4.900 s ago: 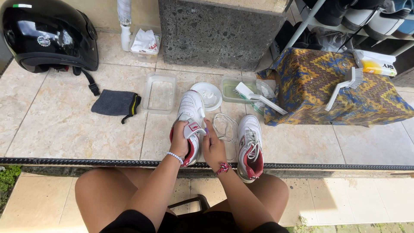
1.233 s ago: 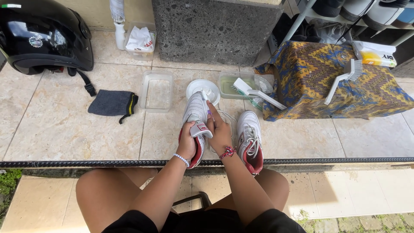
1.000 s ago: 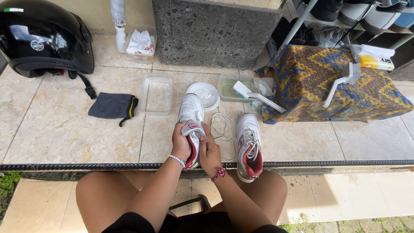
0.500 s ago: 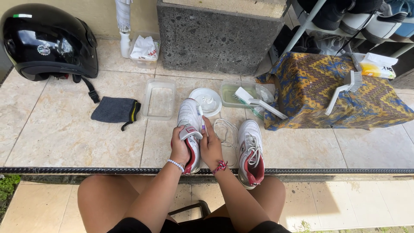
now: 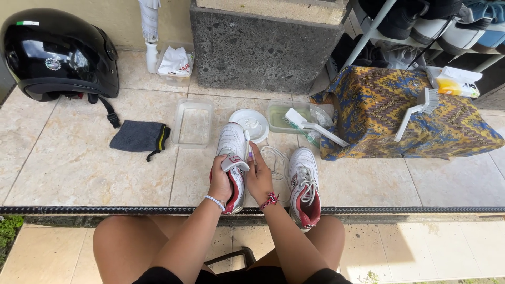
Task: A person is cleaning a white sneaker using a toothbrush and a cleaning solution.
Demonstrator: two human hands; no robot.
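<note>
Beige floor tiles (image 5: 79, 158) fill most of the frame, ending at a dark metal edge strip (image 5: 105, 210) just above the person's bare knees. At centre, the left hand (image 5: 221, 181) is closed around the side of a white sneaker with red lining (image 5: 234, 158), thumb near its tongue. The right hand (image 5: 259, 176) rests against the same shoe's other side, fingers bent and pinching a thin white stick-like tool (image 5: 248, 141); what kind of tool it is cannot be told. A loose white lace (image 5: 273, 160) lies just right of the hands, and the second sneaker (image 5: 305, 186) stands beside it, laced, toe pointing up the frame.

Above the held shoe sit a round white lid or dish (image 5: 252, 123), a clear empty rectangular tub (image 5: 193, 122) and a second tub (image 5: 286, 114) with a white brush (image 5: 315, 126) across it. A grey folded cloth (image 5: 139, 138) lies at left centre, a black helmet (image 5: 55, 52) in the upper left. At right, a patterned blue and yellow cloth (image 5: 410, 113) covers a low box and carries another white brush (image 5: 415, 105).
</note>
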